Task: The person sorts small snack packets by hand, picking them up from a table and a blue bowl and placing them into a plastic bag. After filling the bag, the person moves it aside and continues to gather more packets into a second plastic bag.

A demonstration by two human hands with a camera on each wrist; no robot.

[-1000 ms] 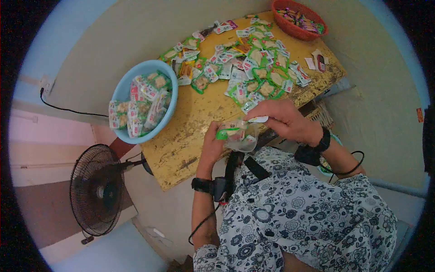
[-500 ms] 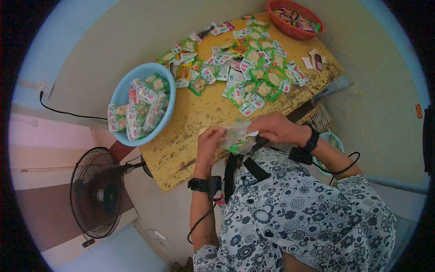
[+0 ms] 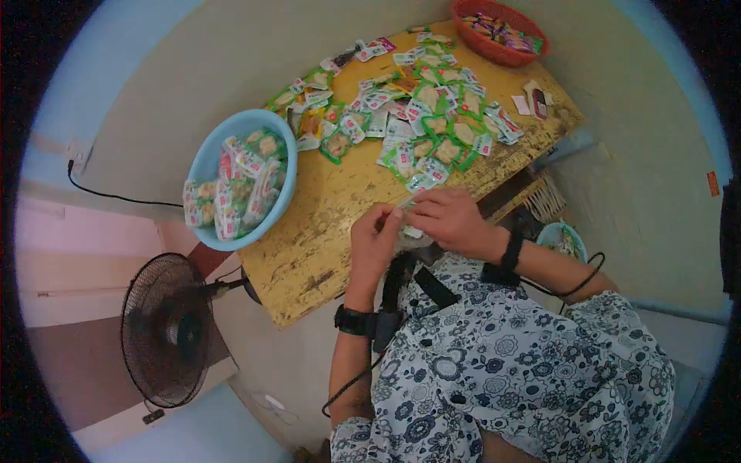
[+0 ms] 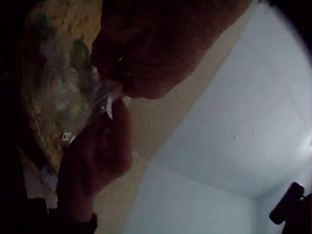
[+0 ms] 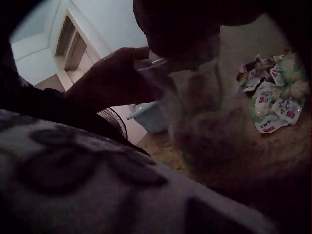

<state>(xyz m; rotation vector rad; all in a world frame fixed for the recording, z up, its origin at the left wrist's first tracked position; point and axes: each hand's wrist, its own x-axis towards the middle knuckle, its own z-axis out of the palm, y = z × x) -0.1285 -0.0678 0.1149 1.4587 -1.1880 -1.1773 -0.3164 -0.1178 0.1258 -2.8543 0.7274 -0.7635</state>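
A clear plastic bag (image 3: 413, 236) with small packets inside hangs between the two hands, over the table's near edge. The left hand (image 3: 375, 245) pinches its top edge between thumb and fingers. Close against it, the right hand (image 3: 457, 224) grips the same edge with curled fingers. In the right wrist view the bag (image 5: 209, 122) is blurred and hangs below the dark hands. The left wrist view is dim, with the fingertips of both hands meeting at a piece of clear film (image 4: 110, 92).
Many green and white packets (image 3: 432, 116) lie spread over the yellow table (image 3: 309, 239). A blue basin (image 3: 286, 193) of filled bags stands at the left, a red basket (image 3: 494, 54) at the back right. A fan (image 3: 166, 332) and a lower basin (image 3: 579, 241) are beside the table.
The hands have come together at the bag's top edge. Its contents, held higher earlier, now hang lower and are partly hidden by the right hand.
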